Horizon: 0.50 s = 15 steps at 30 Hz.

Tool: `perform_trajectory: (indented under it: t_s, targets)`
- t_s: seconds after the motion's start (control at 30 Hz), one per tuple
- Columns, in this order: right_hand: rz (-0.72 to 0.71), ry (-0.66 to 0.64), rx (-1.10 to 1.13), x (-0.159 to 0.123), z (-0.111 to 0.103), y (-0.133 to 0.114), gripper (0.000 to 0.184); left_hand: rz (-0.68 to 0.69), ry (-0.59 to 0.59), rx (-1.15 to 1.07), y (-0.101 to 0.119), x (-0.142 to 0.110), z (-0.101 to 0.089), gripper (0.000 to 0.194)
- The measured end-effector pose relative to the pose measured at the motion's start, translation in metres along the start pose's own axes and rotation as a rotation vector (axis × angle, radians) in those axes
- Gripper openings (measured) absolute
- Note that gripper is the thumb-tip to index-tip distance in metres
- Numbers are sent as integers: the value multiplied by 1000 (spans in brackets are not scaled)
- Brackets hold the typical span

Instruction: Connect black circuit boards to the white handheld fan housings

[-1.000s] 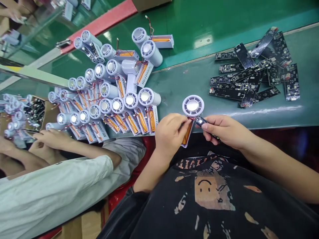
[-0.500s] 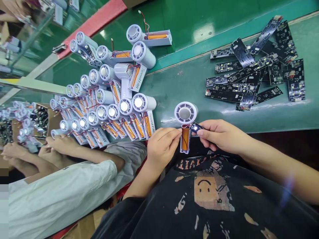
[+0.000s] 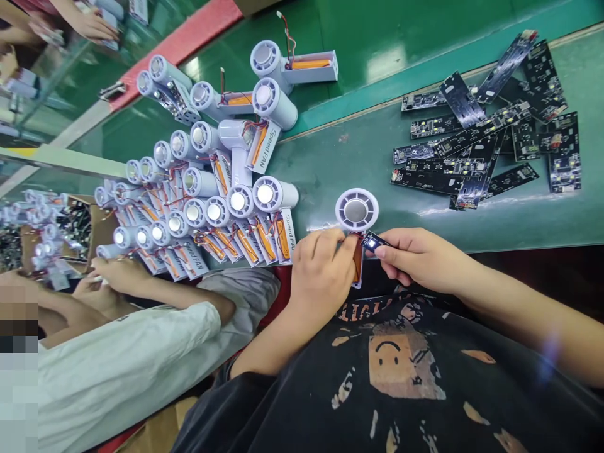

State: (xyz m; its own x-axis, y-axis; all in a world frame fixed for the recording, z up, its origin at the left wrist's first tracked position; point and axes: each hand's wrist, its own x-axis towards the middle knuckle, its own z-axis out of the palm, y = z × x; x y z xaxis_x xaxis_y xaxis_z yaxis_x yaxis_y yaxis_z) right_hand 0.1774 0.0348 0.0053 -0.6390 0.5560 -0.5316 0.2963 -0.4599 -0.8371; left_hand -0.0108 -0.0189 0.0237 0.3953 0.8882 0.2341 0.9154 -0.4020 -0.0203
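A white hand-held fan body (image 3: 357, 211) stands at the near edge of the green bench, its round head facing up and its open handle with an orange battery pointing toward me. My left hand (image 3: 321, 270) is wrapped round that handle and hides most of it. My right hand (image 3: 415, 257) pinches a small black circuit board (image 3: 372, 242) right beside the handle, its tip lit. Red wires run from the fan head to the handle.
Several more fan bodies (image 3: 226, 182) lie packed in rows at the left. A heap of black circuit boards (image 3: 481, 145) lies at the right. A co-worker in a white sleeve (image 3: 123, 358) works at my left, hands near the bench edge.
My left hand has closed further over the fan's handle, covering the orange battery that showed before. The fan and my right hand with the board have barely shifted.
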Motion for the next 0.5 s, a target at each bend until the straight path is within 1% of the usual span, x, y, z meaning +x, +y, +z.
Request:
perform_trajectory:
  t_s: [0.07,0.13,0.23,0.3,0.37,0.43,0.5]
  targets:
    - [-2,18,-11,1,1,-1,25,43,-35,64,2,5,-3,18]
    - [-8,35,-18,1,2,-1,26,68,-78,79,1,10,-5,14]
    - [-19,47,-13,1,3,0,26,79,-132,-53,-7,12,-10,16]
    - [-23,48,-11,1,3,1,26,57,-96,-178,-12,10,-13,19]
    - [-24,50,-14,1,4,2,26,32,-34,-227,-16,7,-14,21]
    - [-25,56,-15,2,4,2,27,37,-15,-190,-17,4,-13,23]
    - [-26,62,-15,2,4,1,27,75,-33,-126,-16,2,-12,25]
